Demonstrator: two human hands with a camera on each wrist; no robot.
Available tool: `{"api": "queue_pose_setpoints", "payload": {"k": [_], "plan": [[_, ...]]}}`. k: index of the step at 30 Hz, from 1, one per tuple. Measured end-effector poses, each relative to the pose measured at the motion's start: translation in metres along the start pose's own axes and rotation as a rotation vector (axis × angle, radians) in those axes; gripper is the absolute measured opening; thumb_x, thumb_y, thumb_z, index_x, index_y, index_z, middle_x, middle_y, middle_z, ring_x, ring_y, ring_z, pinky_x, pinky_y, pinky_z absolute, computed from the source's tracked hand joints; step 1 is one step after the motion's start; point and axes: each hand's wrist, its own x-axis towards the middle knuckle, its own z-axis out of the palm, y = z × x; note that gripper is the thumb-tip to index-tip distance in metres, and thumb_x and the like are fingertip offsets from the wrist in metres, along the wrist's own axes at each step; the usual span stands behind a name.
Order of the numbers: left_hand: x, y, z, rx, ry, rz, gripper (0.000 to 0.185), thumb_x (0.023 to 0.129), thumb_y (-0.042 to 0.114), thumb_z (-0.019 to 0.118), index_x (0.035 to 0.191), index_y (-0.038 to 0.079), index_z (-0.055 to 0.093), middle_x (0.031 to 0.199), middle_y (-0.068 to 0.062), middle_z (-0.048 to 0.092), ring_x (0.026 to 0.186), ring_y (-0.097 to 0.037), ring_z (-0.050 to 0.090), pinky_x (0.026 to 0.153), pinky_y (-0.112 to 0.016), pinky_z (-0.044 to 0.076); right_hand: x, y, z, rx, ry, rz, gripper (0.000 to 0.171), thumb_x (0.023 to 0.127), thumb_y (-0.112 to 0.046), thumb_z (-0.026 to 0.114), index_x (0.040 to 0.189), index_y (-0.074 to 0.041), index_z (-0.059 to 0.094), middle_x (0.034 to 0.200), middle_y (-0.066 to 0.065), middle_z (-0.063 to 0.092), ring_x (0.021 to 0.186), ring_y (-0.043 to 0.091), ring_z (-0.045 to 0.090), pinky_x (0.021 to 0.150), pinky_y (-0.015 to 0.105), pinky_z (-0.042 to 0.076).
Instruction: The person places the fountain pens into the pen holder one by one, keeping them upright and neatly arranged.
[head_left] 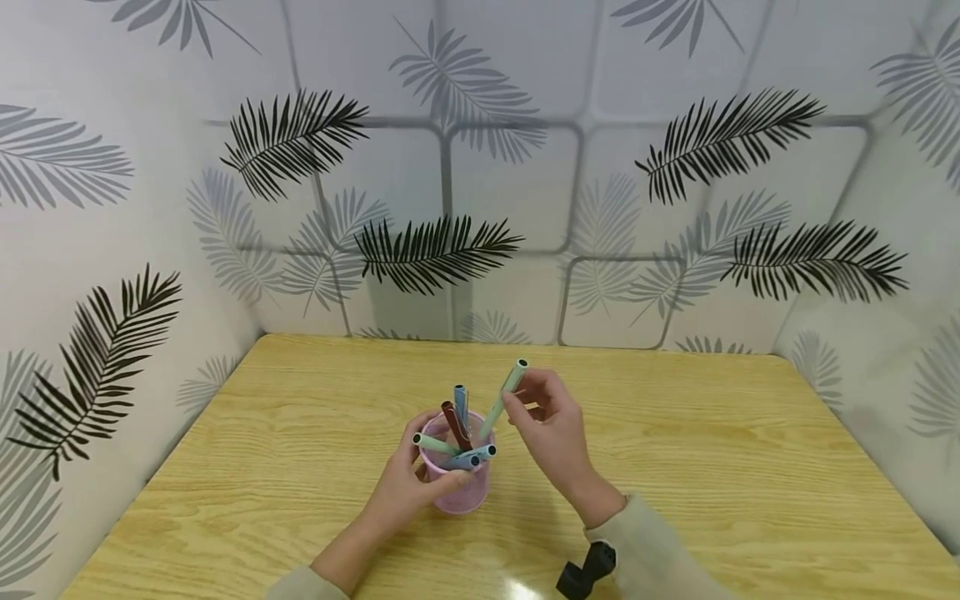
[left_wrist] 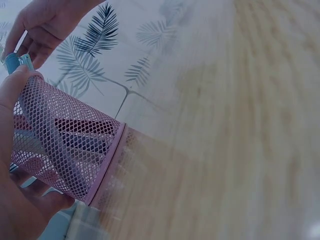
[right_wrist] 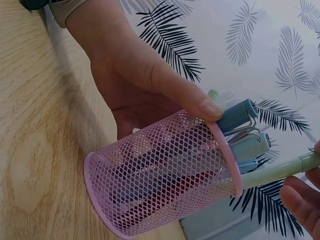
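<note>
A pink mesh pen holder (head_left: 461,498) stands upright on the wooden table. My left hand (head_left: 408,487) grips it round the side, with the thumb near the rim, as the right wrist view also shows. Several capped pens lean inside: a dark red pen (head_left: 454,423), a blue pen (head_left: 461,402), a pale green pen (head_left: 435,443) tilted left, and light blue pens (head_left: 471,459) at the front. At the holder's right side, my right hand (head_left: 553,425) pinches another light green pen (head_left: 504,397) near its capped upper end. That pen's lower end is inside the rim (right_wrist: 227,150).
The wood-grain table (head_left: 697,450) spreads out on both sides of the holder. Behind it rises a pale wall (head_left: 510,192) with a leaf pattern. A black device (head_left: 587,571) is by the right sleeve (head_left: 652,542).
</note>
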Motion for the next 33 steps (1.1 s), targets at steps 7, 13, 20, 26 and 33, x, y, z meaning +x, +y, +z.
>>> {"api": "queue_pose_setpoints", "payload": {"k": [7,13,20,26,33], "plan": [[0.002,0.000,0.002,-0.002,0.000,0.005,0.081,0.076,0.017,0.078,0.139,0.031,0.030,0.136,0.000,0.041,0.127,-0.027,0.039,0.099,-0.049,0.037,-0.002,-0.009,-0.002,-0.062,-0.045,0.077,0.020,0.085,0.005,0.062,0.104,0.004,0.055,0.092,0.016,0.061,0.080,0.023,0.060,0.061,0.026,0.050],[0.000,-0.001,0.004,0.022,0.016,-0.010,0.080,0.075,0.020,0.079,0.137,0.034,0.032,0.135,0.000,0.043,0.127,-0.029,0.038,0.098,-0.053,0.036,-0.006,-0.006,-0.002,-0.077,-0.106,0.104,0.015,0.087,0.002,0.061,0.101,0.002,0.056,0.093,0.014,0.061,0.077,0.027,0.060,0.059,0.028,0.051],[0.001,-0.002,0.006,0.015,0.004,0.011,0.080,0.076,0.020,0.079,0.139,0.030,0.030,0.137,-0.004,0.042,0.128,-0.032,0.037,0.098,-0.055,0.035,-0.008,-0.006,-0.003,-0.171,-0.190,0.170,0.012,0.087,-0.001,0.063,0.099,-0.001,0.060,0.093,0.010,0.061,0.077,0.025,0.060,0.062,0.030,0.051],[0.001,0.000,0.006,0.004,0.012,-0.008,0.080,0.075,0.020,0.079,0.138,0.034,0.031,0.136,-0.001,0.042,0.128,-0.028,0.037,0.099,-0.054,0.034,-0.010,-0.009,-0.004,-0.221,-0.218,0.224,0.008,0.089,-0.004,0.062,0.096,-0.001,0.060,0.091,0.008,0.061,0.073,0.023,0.059,0.062,0.029,0.050],[0.000,0.000,0.003,0.007,0.023,-0.016,0.080,0.075,0.018,0.079,0.137,0.034,0.031,0.136,-0.003,0.042,0.128,-0.030,0.038,0.099,-0.053,0.035,-0.011,-0.006,-0.006,-0.208,-0.226,0.258,0.008,0.091,-0.005,0.059,0.097,-0.001,0.061,0.090,0.008,0.061,0.072,0.025,0.060,0.057,0.026,0.050]]}}
